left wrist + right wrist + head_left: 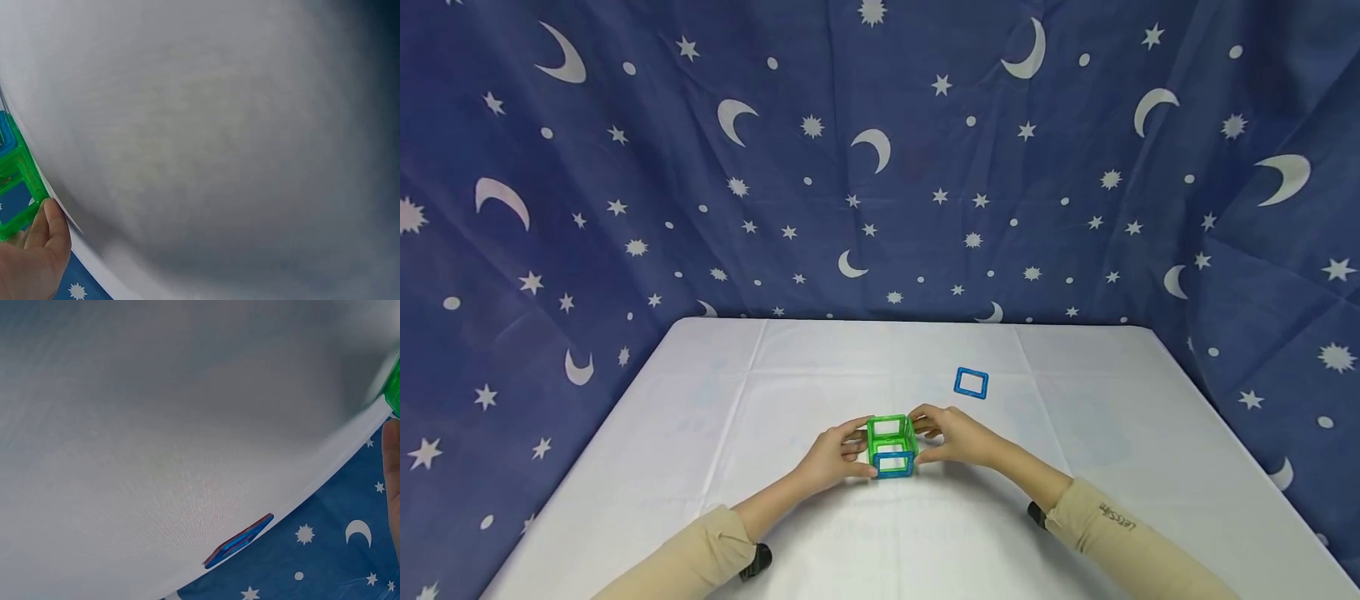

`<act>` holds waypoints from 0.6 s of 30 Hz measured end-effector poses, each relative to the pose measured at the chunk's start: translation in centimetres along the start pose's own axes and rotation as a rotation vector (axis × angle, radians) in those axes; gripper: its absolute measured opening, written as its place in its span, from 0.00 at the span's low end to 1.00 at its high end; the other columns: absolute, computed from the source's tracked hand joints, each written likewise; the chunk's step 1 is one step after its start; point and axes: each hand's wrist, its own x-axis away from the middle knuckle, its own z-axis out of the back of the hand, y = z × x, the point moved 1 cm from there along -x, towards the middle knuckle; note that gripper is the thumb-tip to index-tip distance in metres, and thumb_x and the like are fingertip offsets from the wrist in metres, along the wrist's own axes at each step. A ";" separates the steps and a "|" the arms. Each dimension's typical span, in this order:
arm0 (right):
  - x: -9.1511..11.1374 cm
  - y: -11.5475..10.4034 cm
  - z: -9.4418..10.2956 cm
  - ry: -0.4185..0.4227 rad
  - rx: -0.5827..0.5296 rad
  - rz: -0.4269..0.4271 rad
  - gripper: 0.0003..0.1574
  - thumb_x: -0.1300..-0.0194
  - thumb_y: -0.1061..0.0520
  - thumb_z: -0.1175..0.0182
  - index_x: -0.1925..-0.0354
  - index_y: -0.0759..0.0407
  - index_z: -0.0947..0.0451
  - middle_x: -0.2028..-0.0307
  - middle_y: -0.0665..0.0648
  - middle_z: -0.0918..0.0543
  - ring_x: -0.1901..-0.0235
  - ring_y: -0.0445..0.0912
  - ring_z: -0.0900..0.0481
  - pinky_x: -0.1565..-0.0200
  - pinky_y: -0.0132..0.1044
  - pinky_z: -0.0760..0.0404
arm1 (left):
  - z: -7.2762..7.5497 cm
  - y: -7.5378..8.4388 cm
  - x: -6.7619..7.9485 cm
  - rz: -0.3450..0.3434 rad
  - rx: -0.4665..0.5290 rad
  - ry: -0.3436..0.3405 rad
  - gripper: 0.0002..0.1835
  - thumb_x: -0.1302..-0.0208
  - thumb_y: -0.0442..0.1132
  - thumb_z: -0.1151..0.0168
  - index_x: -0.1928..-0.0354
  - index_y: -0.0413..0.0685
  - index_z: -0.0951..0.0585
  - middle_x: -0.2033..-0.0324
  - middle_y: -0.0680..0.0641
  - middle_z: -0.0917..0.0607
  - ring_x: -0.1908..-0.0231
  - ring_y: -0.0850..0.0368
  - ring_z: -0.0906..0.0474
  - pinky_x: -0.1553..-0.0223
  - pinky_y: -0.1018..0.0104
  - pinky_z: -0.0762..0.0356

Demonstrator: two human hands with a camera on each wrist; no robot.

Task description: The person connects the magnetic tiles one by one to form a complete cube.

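An open-topped box of magnetic tiles [892, 447], green with a blue square frame [893, 465] at its front, stands on the white table. From the left, my left hand [837, 454] grips it, thumb by the front lower corner and index finger along the upper back. My right hand [953, 436] holds the opposite side between thumb and fingers. In the left wrist view, the fingertips [55, 219] pinch a green tile's edge [34, 181]. Only a bit of green tile [393, 392] and part of the hand [392, 469] show in the right wrist view.
A loose blue square tile [972, 382] lies flat on the table, beyond my right hand. The white cloth-covered table [820, 358] ends at a dark blue curtain [925, 167] with moons and stars. Black bands [757, 562] show at both sleeve cuffs.
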 end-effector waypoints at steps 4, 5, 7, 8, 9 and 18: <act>0.0 -0.1 0.0 0.007 0.042 -0.003 0.35 0.48 0.53 0.29 0.45 0.65 0.30 0.49 0.60 0.18 0.50 0.51 0.18 0.51 0.34 0.18 | 0.1 0.0 0.0 -0.009 -0.018 -0.008 0.44 0.53 0.35 0.27 0.33 0.34 0.38 0.42 0.29 0.27 0.44 0.36 0.26 0.48 0.55 0.22; -0.1 -0.2 0.0 0.008 0.052 -0.008 0.35 0.48 0.52 0.29 0.45 0.66 0.29 0.50 0.60 0.18 0.51 0.51 0.18 0.51 0.35 0.18 | 0.1 0.0 0.0 -0.010 -0.019 -0.010 0.44 0.53 0.35 0.27 0.33 0.34 0.38 0.42 0.29 0.27 0.44 0.36 0.26 0.48 0.55 0.22; -0.1 -0.4 0.0 0.011 0.068 -0.012 0.36 0.48 0.52 0.29 0.45 0.66 0.29 0.50 0.61 0.18 0.51 0.52 0.18 0.51 0.37 0.18 | 0.2 0.0 0.0 -0.014 -0.014 -0.014 0.45 0.53 0.35 0.27 0.33 0.34 0.38 0.42 0.28 0.28 0.44 0.36 0.27 0.48 0.56 0.22; -0.2 -0.6 0.1 0.012 0.076 -0.014 0.36 0.49 0.52 0.29 0.46 0.66 0.28 0.50 0.61 0.18 0.51 0.52 0.18 0.51 0.38 0.18 | 0.2 0.0 0.1 -0.015 -0.005 -0.018 0.45 0.53 0.35 0.27 0.33 0.34 0.38 0.42 0.28 0.28 0.44 0.36 0.27 0.48 0.57 0.22; -0.2 -0.7 0.1 0.012 0.083 -0.016 0.36 0.49 0.52 0.29 0.46 0.66 0.28 0.50 0.61 0.18 0.52 0.53 0.18 0.51 0.38 0.18 | 0.2 0.0 0.1 -0.017 0.005 -0.023 0.45 0.53 0.34 0.28 0.33 0.33 0.39 0.42 0.27 0.29 0.44 0.36 0.27 0.48 0.57 0.22; -0.4 -1.8 0.3 -0.002 0.154 -0.033 0.37 0.50 0.51 0.28 0.46 0.67 0.28 0.49 0.62 0.18 0.52 0.52 0.17 0.51 0.39 0.18 | 0.3 0.3 -0.1 -0.014 0.050 -0.046 0.47 0.53 0.32 0.28 0.33 0.29 0.42 0.42 0.28 0.29 0.46 0.38 0.25 0.51 0.66 0.21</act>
